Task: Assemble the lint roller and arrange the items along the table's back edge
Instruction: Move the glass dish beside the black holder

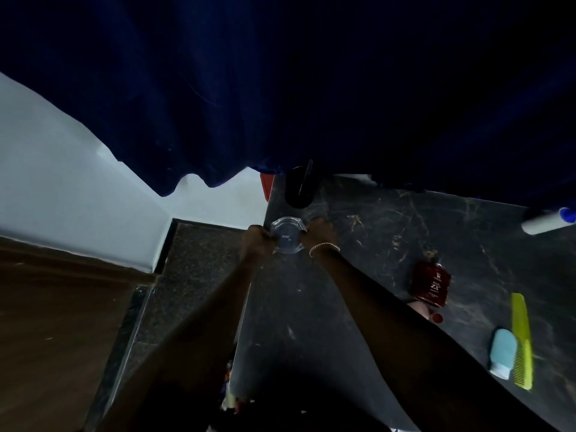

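Gripping a clear glass dish (286, 236) from both sides, the left hand (256, 240) and right hand (321, 233) hold it at the worktop's (358, 275) left edge, centre of the frame. Just above it stands a black cup (298, 188). At upper right lies the white lint roller (547, 221). Lower right: a red bottle (431, 286), a yellow comb (522, 341) and a pale blue tube (501, 352).

lint roller (548, 220): far end hidden under the blue curtain (311, 88)
red bottle (431, 284): small label print unreadable
black cup (298, 188): top hidden by the curtain
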The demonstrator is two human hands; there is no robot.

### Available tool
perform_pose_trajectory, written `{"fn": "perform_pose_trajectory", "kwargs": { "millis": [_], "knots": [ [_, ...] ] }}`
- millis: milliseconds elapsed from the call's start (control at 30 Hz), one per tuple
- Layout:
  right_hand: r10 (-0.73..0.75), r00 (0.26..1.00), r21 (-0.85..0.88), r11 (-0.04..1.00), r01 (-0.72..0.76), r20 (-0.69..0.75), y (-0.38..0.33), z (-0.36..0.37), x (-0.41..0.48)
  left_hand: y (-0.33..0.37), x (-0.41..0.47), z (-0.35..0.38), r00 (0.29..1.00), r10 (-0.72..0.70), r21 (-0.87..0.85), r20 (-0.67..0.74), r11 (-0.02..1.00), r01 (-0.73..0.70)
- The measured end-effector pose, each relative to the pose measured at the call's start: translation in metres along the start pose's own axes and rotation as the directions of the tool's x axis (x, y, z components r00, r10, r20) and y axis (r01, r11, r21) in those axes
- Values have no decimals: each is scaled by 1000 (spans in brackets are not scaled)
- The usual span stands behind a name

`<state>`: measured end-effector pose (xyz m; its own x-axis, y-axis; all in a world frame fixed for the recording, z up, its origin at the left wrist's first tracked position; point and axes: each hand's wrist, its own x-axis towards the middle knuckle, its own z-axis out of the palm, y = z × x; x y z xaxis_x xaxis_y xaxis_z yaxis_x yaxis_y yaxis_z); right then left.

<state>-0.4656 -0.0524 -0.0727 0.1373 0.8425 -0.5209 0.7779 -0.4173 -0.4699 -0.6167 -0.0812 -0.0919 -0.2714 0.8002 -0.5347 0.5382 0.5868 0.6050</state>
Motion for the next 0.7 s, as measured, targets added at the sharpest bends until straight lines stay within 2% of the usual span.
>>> {"fn": "perform_pose_trajectory", "kwargs": {
  "millis": [300, 600, 700],
  "knots": [
    [-49, 998, -109, 993, 53, 39, 2, 6, 11, -4, 15, 4, 999, -10, 27, 39, 1000, 9],
    [-11, 999, -90, 996, 14, 36, 2, 10, 13, -7, 17, 7, 997, -35, -63, 69, 997, 39],
    [-10, 999, -86, 996, 14, 42, 2, 11, 12, -8, 13, 7, 998, -23, -46, 60, 999, 26]
  ]
}}
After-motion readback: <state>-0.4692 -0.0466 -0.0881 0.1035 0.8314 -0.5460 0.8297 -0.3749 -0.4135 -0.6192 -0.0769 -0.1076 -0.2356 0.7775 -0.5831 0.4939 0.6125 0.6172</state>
